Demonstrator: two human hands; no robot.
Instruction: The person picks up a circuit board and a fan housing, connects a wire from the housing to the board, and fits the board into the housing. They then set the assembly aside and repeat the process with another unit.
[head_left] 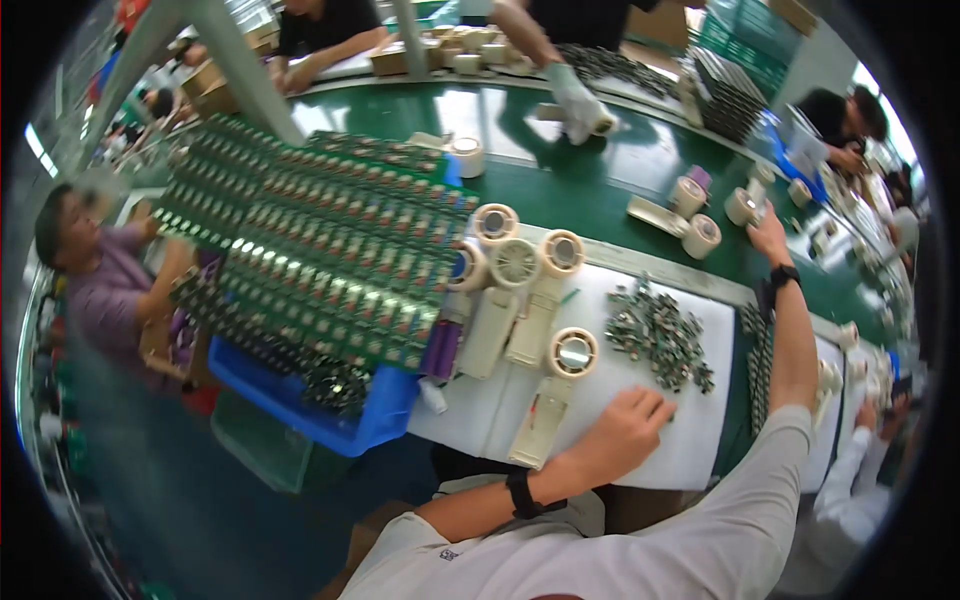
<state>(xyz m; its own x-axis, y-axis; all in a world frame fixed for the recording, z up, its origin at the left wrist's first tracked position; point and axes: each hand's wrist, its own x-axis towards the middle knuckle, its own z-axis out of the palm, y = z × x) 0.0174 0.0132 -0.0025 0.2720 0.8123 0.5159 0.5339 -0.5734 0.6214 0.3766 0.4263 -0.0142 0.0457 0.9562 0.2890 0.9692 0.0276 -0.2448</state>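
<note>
One co-worker in a purple shirt point(110, 285), far left, arms toward the panels.

Several large green circuit-board panels point(330, 240), overlapping, ranged above a blue plastic bin point(390, 412); dark board strips point(335, 385) inside the bin. Panels appear undivided.

One purple piece point(441, 348), shape partly hidden, beside the bin.

One close cluster of cream plastic units with round heads and long handles point(513, 263), on a white sheet point(695, 430); exact count uncertain through overlap.

One further cream unit with a shiny disc in its round head point(573, 352), apart from the cluster, handle pointing toward the wearer. Handle looks open and hollow, with a small red part within.

One gloved co-worker's hand point(575, 105), across the green work surface point(600, 195), at a cream part.

One left hand point(635, 432), bare, low over the sheet just below the loose boards; fingers curled, fingertips near together; whether anything is pinched cannot be told.

One heap of small loose green boards point(655, 335), on the sheet, between the separate unit and the right arm.

Two cream round-headed units point(695, 215), on the green surface.

One right hand point(768, 238), bare, extended, fingers partly closed at a cream cylindrical unit point(742, 206); contact likely, firmness of grip unclear.

Progress, by judgement: partway. Heaped boards are already separate; the nearest handle seems unclosed, and many boards remain loose.
</note>
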